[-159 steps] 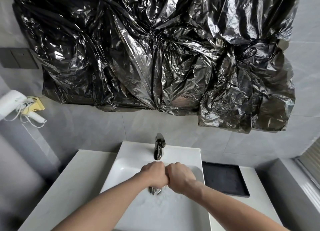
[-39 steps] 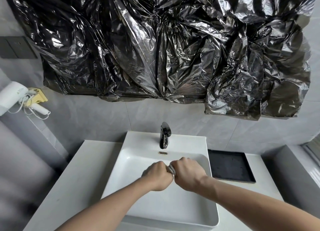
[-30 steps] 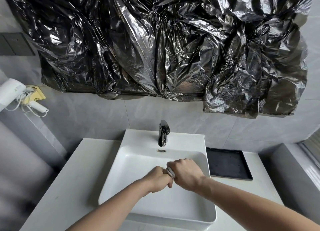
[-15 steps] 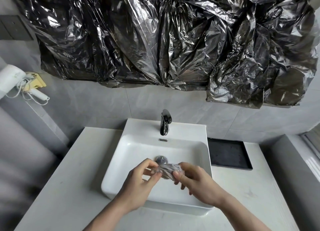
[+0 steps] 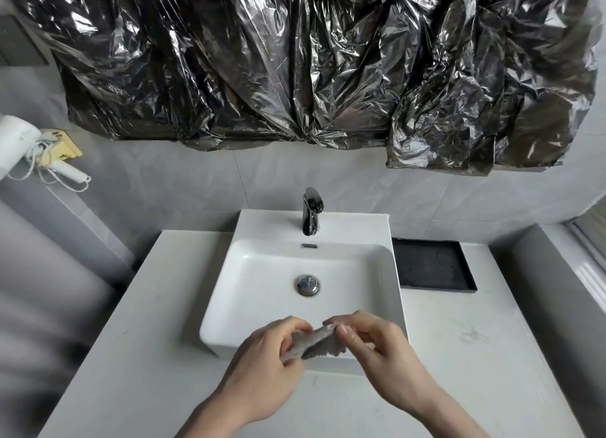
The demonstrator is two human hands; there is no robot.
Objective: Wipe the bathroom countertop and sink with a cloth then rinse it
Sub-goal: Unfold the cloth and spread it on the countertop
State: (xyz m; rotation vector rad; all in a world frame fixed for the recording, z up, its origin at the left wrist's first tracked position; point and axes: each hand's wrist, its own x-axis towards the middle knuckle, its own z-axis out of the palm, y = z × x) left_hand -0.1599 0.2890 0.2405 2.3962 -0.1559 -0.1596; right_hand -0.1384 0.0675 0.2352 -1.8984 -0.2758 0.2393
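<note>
A small grey cloth (image 5: 313, 341) is stretched between my two hands over the front rim of the white sink (image 5: 229, 293). My left hand (image 5: 265, 368) pinches its left end between thumb and fingers. My right hand (image 5: 380, 352) pinches its right end. The cloth is partly unfolded and hangs a little below my fingers. The basin is dry-looking, with a chrome drain plug (image 5: 307, 284) in the middle and a dark chrome faucet (image 5: 311, 214) at the back; no water runs. The white countertop (image 5: 137, 355) spreads on both sides of the sink.
A black tray (image 5: 433, 267) lies on the counter right of the sink. Crumpled black plastic sheeting (image 5: 311, 60) covers the wall above. A white hair dryer (image 5: 19, 142) hangs at the left wall. A grey ledge (image 5: 541, 273) borders the counter on the right.
My fists, earlier clenched together wringing the cloth over the basin, have drawn back to the sink's front edge and loosened. The cloth now spreads out between my fingertips.
</note>
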